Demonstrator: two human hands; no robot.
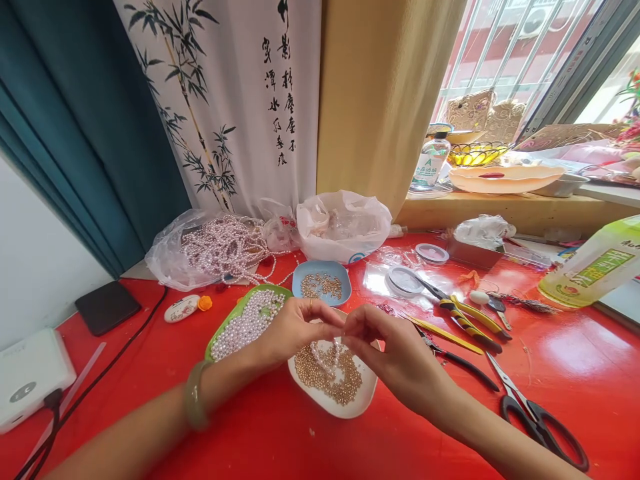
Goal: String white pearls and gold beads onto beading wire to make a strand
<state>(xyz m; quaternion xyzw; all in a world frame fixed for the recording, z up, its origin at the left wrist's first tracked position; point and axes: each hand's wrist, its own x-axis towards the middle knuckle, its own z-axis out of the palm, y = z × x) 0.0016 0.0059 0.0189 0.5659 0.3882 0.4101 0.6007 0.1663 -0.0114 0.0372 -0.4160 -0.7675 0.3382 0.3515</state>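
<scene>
Above a white dish [367,393] of gold beads, my left hand [300,327] and my right hand [383,340] meet with fingertips almost touching. Both pinch a short string of pale pearl beads [327,360], which hangs in a loop over the gold beads [345,390]. The thread between the fingertips is too fine to make out. A green tray [215,337] full of pearl beads [247,327] lies beside my left forearm, partly hidden by it. Behind my hands is a blue dish [299,280] with some gold beads [321,287].
Pliers [463,317], yellow tweezers [450,335] and black-handled scissors [540,417] lie at the right, near a tilted bottle [590,267]. Behind are a bag of pearl strands [220,247] and a white plastic bag [343,230]. A black phone [107,307] and white device [33,377] lie left.
</scene>
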